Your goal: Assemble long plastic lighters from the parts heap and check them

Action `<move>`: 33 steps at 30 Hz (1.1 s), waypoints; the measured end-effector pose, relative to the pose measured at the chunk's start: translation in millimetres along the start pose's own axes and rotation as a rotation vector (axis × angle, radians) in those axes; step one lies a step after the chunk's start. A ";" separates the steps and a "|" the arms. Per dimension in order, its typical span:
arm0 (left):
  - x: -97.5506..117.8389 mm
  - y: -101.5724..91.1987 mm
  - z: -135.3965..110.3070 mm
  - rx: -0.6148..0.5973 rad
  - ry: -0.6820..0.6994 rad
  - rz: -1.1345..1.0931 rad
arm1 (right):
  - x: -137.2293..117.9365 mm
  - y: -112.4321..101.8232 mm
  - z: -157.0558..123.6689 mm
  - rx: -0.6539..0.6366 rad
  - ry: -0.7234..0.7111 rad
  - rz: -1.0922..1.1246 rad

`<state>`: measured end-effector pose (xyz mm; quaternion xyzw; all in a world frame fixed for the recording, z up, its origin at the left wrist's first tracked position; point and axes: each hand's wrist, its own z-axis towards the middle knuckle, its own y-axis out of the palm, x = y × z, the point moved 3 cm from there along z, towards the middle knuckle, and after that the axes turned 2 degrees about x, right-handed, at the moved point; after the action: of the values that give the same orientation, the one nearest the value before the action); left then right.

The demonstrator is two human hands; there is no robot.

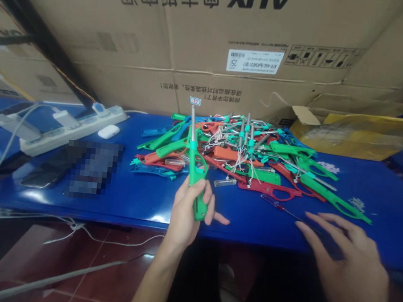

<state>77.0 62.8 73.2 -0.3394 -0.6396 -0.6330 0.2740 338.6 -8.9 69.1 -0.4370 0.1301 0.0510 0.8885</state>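
My left hand [191, 207] is wrapped round the handle of a green long-necked lighter [196, 169], its metal tube pointing up and away. At the tube's tip is a small blue-edged label [195, 101] with a number on it. One finger of that hand sticks out to the right. At the right, my right hand [346, 260] hovers low over the table edge with thumb and fingers apart. The shaft of a screwdriver [275, 203] with a clear handle runs between them; whether they touch it I cannot tell. Beyond lies a heap of lighter parts [237, 154] in several colours.
Behind the blue table [139, 206] stands a large cardboard box [126, 44]. A white power strip [75, 129] with plugs, a white earbud case [108, 131] and dark phones [44, 171] are at left. A yellow package [363, 135] lies back right. Cables hang below the table's front edge.
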 end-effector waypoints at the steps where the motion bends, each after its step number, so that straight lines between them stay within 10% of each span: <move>1: -0.1 0.1 0.3 0.003 -0.007 0.003 | 0.1 5.2 -0.4 -0.023 -0.017 0.020; 11: -0.5 2.6 0.9 0.022 -0.077 0.026 | -42.0 37.4 28.3 -0.193 -0.213 0.110; 19: -0.1 2.0 4.7 0.049 -0.098 -0.013 | -120.0 11.0 30.3 0.341 0.288 1.264; 24: -1.5 -1.5 3.9 0.096 -0.132 -0.059 | -160.4 46.2 11.6 0.202 0.413 1.444; 33: -3.3 -1.1 5.7 0.126 -0.147 -0.076 | -161.1 57.1 2.0 0.137 0.443 1.509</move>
<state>78.7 68.2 69.7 -0.3426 -0.7090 -0.5748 0.2227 172.5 31.4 71.1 -0.1749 0.5684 0.5437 0.5923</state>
